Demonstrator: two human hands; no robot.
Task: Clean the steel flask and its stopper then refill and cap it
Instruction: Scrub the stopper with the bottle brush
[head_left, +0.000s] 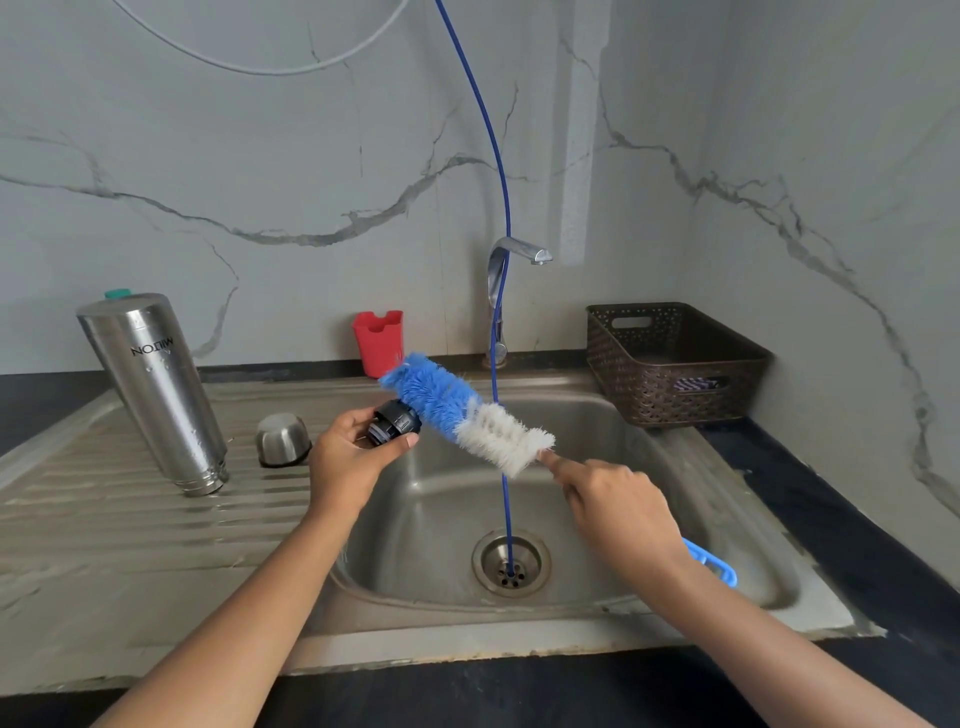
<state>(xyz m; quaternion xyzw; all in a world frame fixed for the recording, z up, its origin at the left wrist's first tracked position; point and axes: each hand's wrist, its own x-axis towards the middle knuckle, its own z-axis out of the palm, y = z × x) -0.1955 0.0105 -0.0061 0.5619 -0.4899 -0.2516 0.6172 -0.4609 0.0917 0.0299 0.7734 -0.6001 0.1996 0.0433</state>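
Standing mouth-down on the drainboard at left, the flask has a mouth-down steel cup near it. Over the sink, the left grip pinches the black stopper, and the brush touches it. The right grip is clenched round the brush handle, forefinger stretched toward the bristles. A basket sits on the tabletop.

Marble-veined walls meet a dark countertop.
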